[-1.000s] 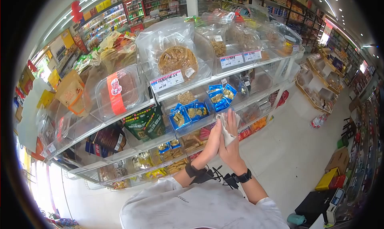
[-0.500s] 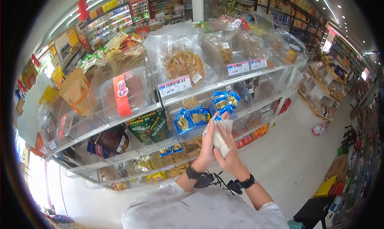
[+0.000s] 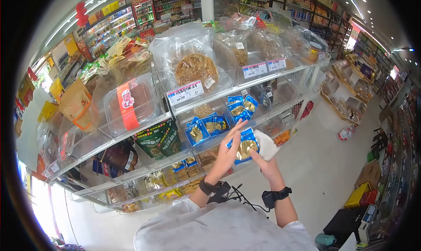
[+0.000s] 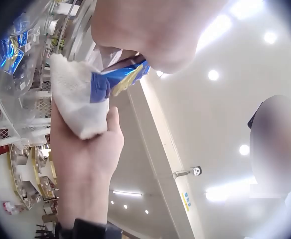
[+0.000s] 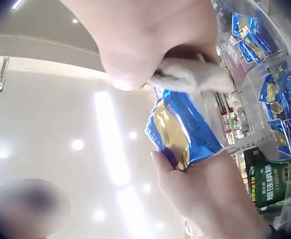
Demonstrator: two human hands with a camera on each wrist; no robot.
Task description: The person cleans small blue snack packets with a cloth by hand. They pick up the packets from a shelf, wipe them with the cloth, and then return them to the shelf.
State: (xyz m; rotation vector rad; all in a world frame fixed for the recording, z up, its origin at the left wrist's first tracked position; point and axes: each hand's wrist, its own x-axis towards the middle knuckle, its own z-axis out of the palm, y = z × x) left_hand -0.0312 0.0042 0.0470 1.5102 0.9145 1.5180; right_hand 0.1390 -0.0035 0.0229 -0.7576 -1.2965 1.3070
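In the head view my left hand [image 3: 227, 159] holds a shiny blue and gold packet [image 3: 246, 146], its fingers extended up beside it. The right wrist view shows the left hand [image 5: 207, 191] with its thumb at the lower edge of the packet [image 5: 173, 127], where several layered edges show. My right hand [image 3: 269, 168] grips a white cloth [image 3: 267, 146] at the packet's right side, thumb near the packet. Seen from the left wrist, the cloth [image 4: 78, 94] lies against the right hand's palm [image 4: 88, 157], touching the packet's blue end. Part of the packet is hidden by the hands.
Clear bins with similar blue packets [image 3: 215, 123] stand just beyond the hands. Above them is a shelf edge with price labels [image 3: 185, 92]. Green bags [image 3: 158, 139] sit to the left. Pale floor [image 3: 302, 163] and another display rack [image 3: 344, 95] lie to the right.
The hands, earlier pressed close around the cloth, have parted somewhat. The blue and gold packet now shows broadly between them, and the cloth has shifted right with my right hand.
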